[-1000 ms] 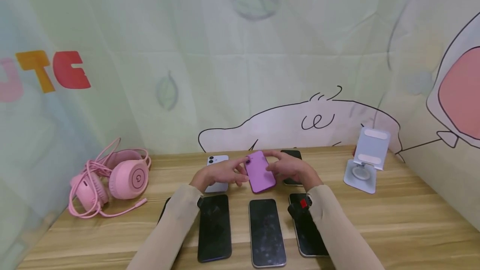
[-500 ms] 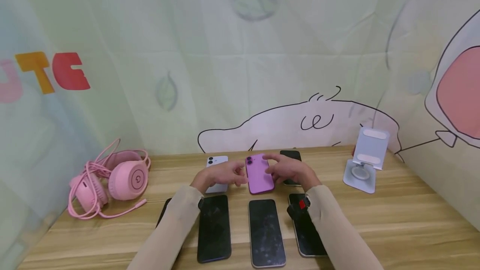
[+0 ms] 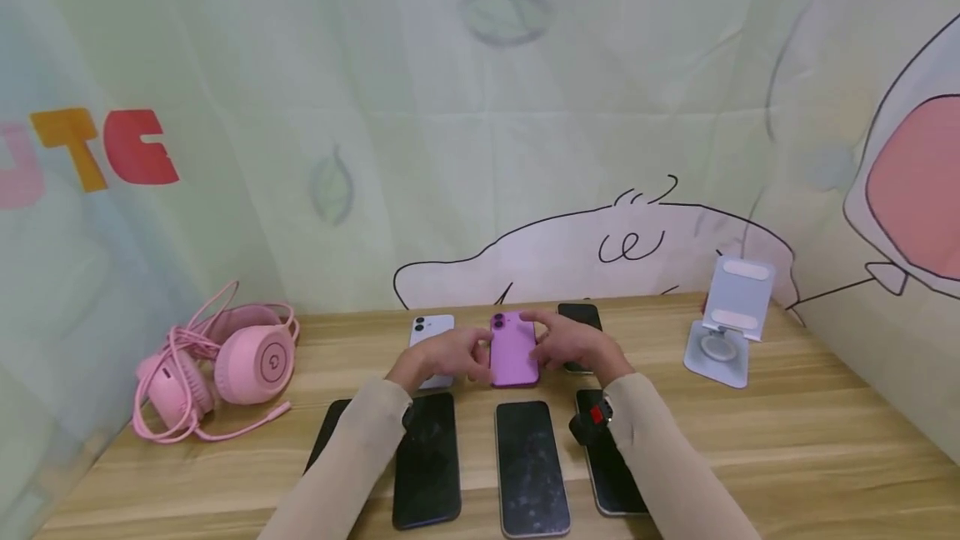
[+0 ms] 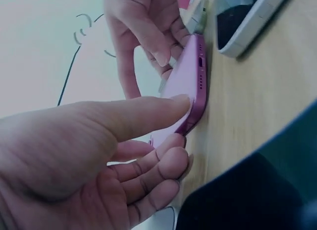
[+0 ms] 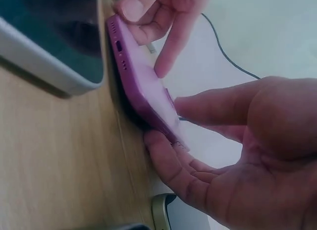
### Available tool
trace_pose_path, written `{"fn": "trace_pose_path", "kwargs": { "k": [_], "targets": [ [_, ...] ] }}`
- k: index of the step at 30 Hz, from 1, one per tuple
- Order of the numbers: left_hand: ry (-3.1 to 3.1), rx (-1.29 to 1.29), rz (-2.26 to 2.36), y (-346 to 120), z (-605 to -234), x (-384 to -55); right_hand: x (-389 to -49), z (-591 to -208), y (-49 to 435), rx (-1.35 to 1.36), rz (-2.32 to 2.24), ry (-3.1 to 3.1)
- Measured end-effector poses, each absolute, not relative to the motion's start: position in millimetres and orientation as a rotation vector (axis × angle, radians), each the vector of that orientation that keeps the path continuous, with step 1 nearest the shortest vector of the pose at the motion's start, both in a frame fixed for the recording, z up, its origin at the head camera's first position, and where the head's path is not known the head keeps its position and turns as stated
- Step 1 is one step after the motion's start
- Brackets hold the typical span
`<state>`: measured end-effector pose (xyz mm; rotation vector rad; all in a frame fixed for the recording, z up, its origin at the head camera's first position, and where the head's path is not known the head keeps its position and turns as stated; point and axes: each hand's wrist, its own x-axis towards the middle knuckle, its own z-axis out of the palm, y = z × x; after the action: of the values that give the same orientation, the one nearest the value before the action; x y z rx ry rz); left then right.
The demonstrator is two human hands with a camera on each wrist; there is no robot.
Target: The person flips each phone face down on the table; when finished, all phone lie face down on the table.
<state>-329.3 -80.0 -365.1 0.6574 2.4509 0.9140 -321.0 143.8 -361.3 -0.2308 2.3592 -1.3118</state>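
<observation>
A pink smartphone [image 3: 513, 357] lies back up on the wooden table, its camera at the far left corner. My left hand [image 3: 453, 354] pinches its left edge; in the left wrist view the thumb [image 4: 168, 111] rests on the phone's back while the fingertips meet its side. From the other side my right hand [image 3: 573, 342] pinches the right edge, with thumb above and a finger [image 5: 166, 153] low against the side in the right wrist view. A white phone [image 3: 433, 325] is partly hidden by my left hand, and a dark phone [image 3: 581, 313] by my right.
Several black-screened phones lie in a nearer row, including one in the middle [image 3: 532, 465] and one left of it [image 3: 426, 473]; my sleeves partly cover others. Pink headphones [image 3: 255, 365] with a coiled cable sit at left. A folding phone stand [image 3: 738, 294] stands at right, before a printed curtain.
The pink phone has turned from a tilt to nearly straight and come slightly closer to me. My left fingers have moved in to its left edge.
</observation>
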Motion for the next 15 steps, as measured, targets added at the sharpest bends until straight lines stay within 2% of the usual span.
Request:
{"fn": "trace_pose_path", "kwargs": {
  "k": [9,15],
  "targets": [
    [2.518,0.567,0.879,-77.3,-365.9,-324.6,-320.8,-364.3,138.1,-0.264,-1.138,2.489],
    [2.536,0.6,0.823,-75.5,-364.2,-325.2,-320.8,-362.2,138.8,-0.266,-1.095,2.511]
  ]
}}
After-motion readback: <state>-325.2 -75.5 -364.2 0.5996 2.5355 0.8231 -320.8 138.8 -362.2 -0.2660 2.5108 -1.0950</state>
